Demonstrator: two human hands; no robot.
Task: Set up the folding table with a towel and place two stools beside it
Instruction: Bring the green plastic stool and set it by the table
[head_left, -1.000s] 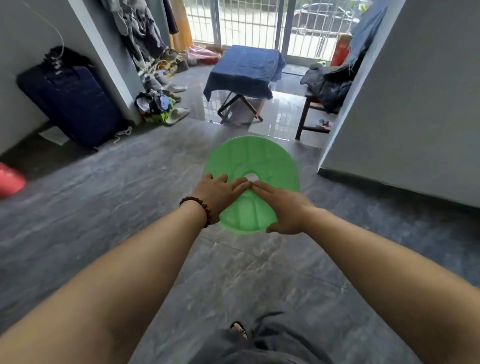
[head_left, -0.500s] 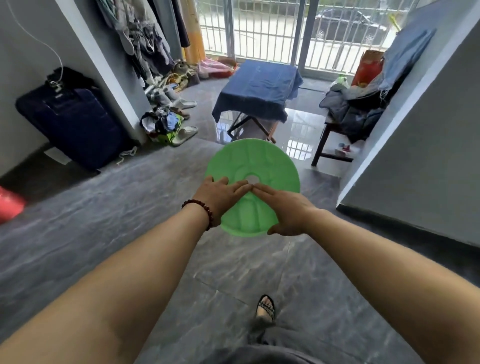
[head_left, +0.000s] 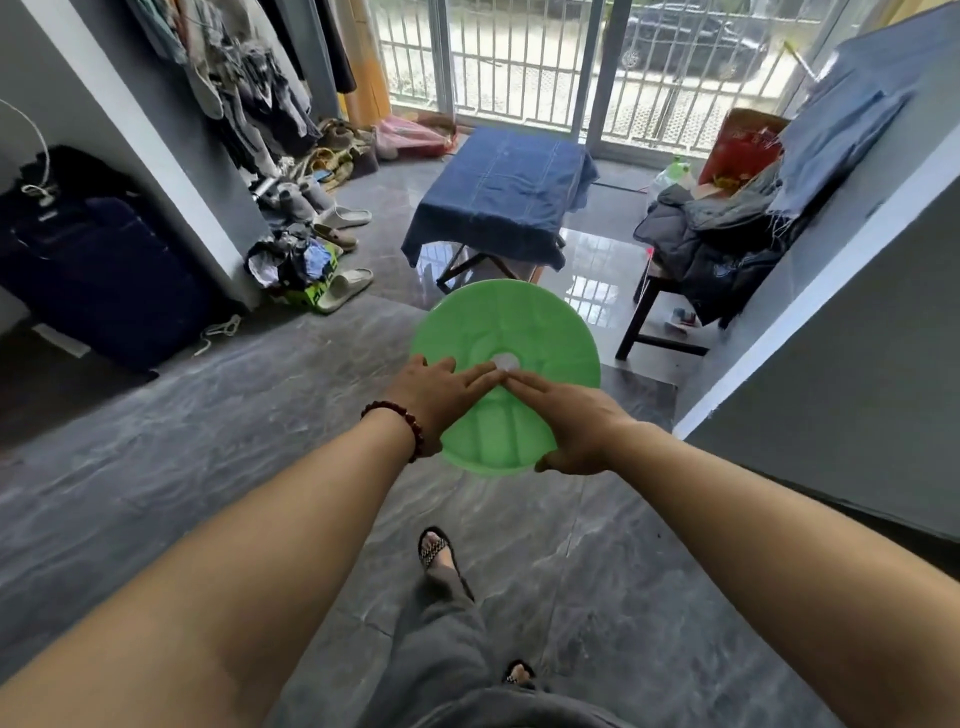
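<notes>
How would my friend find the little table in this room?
Look to the barred door at the far end. The table stands just in front of it. A dark blue towel covers its top, unlike the bench on its right, piled with clothes.

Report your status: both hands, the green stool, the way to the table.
Left hand and right hand both hold the green stool, flat, off the floor. Table ahead, towel already on it. Bare floor between.

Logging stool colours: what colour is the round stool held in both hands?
The stool is bright green; head view.
</notes>
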